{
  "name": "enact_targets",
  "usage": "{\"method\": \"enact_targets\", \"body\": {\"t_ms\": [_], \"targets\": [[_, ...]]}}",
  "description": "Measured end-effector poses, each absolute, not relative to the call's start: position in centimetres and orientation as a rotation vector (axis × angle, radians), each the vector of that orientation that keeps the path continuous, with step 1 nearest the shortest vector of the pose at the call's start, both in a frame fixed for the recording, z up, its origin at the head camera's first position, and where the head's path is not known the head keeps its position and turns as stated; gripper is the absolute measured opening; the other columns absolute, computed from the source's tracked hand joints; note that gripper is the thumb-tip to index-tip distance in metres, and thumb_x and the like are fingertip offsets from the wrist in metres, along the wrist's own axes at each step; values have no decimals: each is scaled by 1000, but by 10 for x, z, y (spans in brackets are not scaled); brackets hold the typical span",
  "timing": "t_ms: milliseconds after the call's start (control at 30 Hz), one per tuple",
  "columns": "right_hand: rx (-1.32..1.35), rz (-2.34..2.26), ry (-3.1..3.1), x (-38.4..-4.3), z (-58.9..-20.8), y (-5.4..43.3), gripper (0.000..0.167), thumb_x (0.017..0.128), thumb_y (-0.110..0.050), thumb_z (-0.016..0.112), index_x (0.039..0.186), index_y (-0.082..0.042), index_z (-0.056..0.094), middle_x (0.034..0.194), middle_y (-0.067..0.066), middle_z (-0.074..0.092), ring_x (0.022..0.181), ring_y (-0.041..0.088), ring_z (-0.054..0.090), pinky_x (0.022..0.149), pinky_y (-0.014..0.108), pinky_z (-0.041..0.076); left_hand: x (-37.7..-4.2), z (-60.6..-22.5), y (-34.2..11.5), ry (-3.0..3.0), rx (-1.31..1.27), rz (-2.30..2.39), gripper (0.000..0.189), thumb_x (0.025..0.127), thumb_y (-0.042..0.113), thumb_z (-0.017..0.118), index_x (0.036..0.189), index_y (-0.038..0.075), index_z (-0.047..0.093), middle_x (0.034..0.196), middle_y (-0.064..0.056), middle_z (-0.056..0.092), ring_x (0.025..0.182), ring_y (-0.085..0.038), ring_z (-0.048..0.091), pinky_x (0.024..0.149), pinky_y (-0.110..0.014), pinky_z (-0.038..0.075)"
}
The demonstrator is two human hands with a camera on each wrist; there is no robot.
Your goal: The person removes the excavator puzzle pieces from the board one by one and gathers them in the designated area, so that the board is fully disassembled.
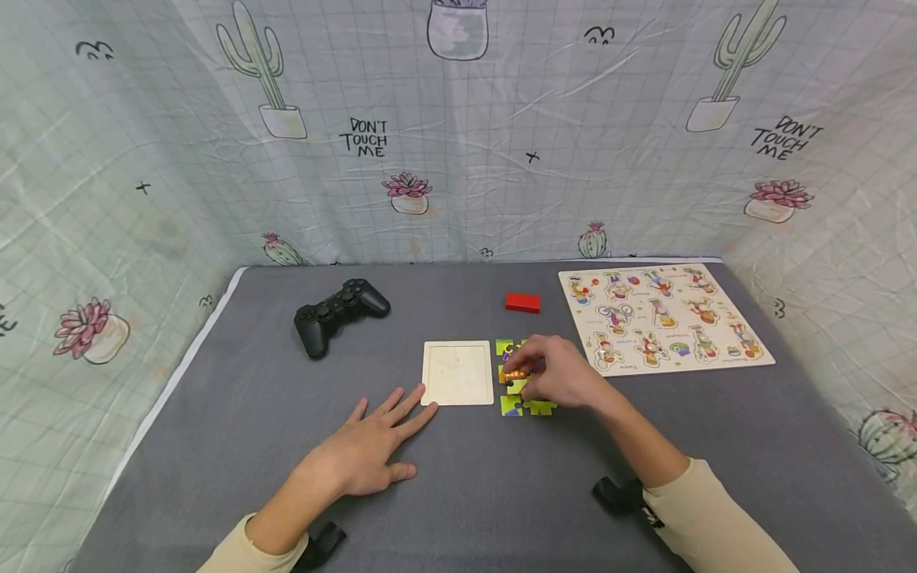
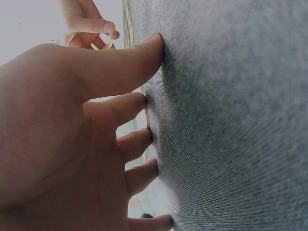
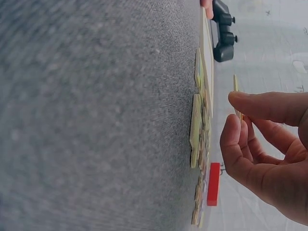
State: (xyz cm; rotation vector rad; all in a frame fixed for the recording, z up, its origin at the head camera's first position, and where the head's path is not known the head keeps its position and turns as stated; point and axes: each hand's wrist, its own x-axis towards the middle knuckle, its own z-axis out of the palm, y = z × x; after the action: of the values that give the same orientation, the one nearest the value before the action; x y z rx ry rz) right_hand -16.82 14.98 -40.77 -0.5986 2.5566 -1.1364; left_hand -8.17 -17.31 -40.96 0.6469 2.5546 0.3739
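Observation:
My right hand (image 1: 562, 372) pinches a thin jigsaw puzzle piece (image 3: 236, 83) between thumb and fingers. In the right wrist view it is held above the tabletop, edge-on to the camera. Beneath that hand lie several yellow-green puzzle pieces (image 1: 512, 407), partly hidden by it. Just left of them is a square, pale wooden puzzle tray (image 1: 458, 376) with a raised rim and no piece inside. My left hand (image 1: 368, 454) rests on the grey cloth with fingers spread, its fingertips at the tray's lower-left corner.
A black game controller (image 1: 341, 313) lies at the back left. Behind the pieces sits a red block (image 1: 523, 302). A large picture board (image 1: 630, 318) with cartoon figures occupies the back right. Patterned fabric walls (image 1: 458, 199) enclose the back and sides of the table.

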Motion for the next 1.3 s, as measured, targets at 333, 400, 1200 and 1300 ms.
{"method": "enact_targets", "body": {"t_ms": [333, 400, 1200, 1300], "targets": [[-582, -1154, 2547, -166, -408, 161, 37, 74, 9, 79, 106, -11, 80, 105, 3, 72, 90, 22, 62, 78, 35, 52, -82, -410, -173, 2560, 642, 369, 85, 96, 42, 74, 166, 33, 28, 177, 6, 9, 163, -30, 14, 124, -73, 14], [-587, -1162, 2552, -165, -409, 165, 38, 73, 9, 79, 106, -10, 80, 104, 4, 73, 91, 22, 64, 78, 35, 53, -82, -409, -173, 2559, 642, 374, 85, 95, 43, 74, 166, 32, 28, 177, 5, 9, 163, -31, 14, 123, -73, 14], [-461, -1142, 2531, -156, -406, 200, 35, 79, 6, 79, 109, -13, 81, 107, 4, 72, 92, 25, 60, 71, 33, 52, -82, -408, -173, 2547, 646, 367, 84, 97, 42, 73, 166, 31, 27, 177, 4, 9, 163, -31, 13, 123, -73, 14], [-480, -1142, 2522, -155, -407, 205, 35, 78, 6, 80, 108, -12, 80, 105, 5, 71, 91, 24, 60, 71, 32, 52, -82, -407, -173, 2548, 645, 367, 84, 96, 42, 73, 166, 31, 27, 177, 4, 9, 163, -32, 13, 123, -73, 14]]}}
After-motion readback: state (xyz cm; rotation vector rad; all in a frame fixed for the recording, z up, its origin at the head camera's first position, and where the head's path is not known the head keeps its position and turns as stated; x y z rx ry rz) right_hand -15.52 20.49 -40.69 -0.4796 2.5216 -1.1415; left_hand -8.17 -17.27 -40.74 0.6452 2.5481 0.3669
